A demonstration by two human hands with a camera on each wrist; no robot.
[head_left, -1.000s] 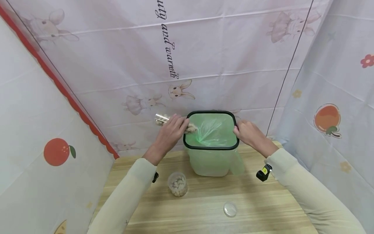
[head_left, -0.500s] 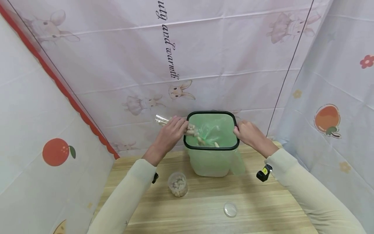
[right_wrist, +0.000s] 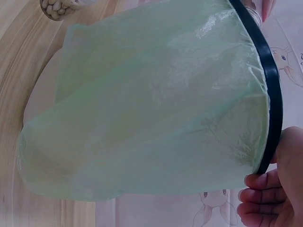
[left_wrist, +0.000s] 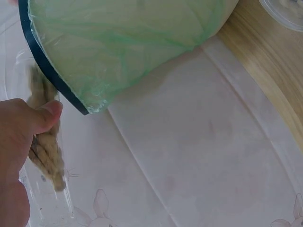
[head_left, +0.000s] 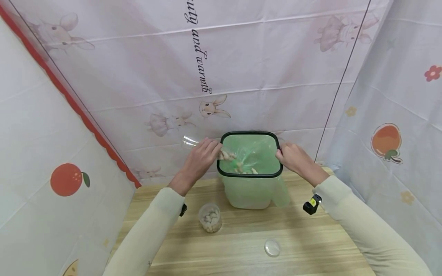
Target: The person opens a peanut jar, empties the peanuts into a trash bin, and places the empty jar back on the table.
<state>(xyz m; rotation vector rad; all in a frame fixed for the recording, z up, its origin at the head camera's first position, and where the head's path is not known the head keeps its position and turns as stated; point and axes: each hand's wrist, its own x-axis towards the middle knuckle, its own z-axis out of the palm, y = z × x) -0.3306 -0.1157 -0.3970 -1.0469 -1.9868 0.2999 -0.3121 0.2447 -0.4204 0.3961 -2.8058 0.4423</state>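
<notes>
My left hand (head_left: 203, 155) grips a clear plastic jar (head_left: 189, 142), tipped on its side with its mouth over the left rim of a trash bin (head_left: 246, 193). Pale brown pieces that look like unshelled peanuts (left_wrist: 47, 146) lie along the jar towards its mouth; its base end is bare. A few of them (head_left: 254, 171) show inside the bin, on a thin green bag (left_wrist: 142, 38) that lines it and hangs over its outside. The bin has a black rim (head_left: 250, 175). With thumb and curled fingers, my right hand (head_left: 294, 156) holds that rim at the right side.
A second clear jar (head_left: 210, 226), lidless and full of similar pieces, stands on the wooden table (head_left: 238, 264) left of the bin. A round clear lid (head_left: 272, 248) lies at the front. Behind the bin hangs a printed curtain (head_left: 276, 57).
Pieces have slid out of the tipped jar into the bin, leaving the jar's base end bare. Both hands have stayed nearly in place.
</notes>
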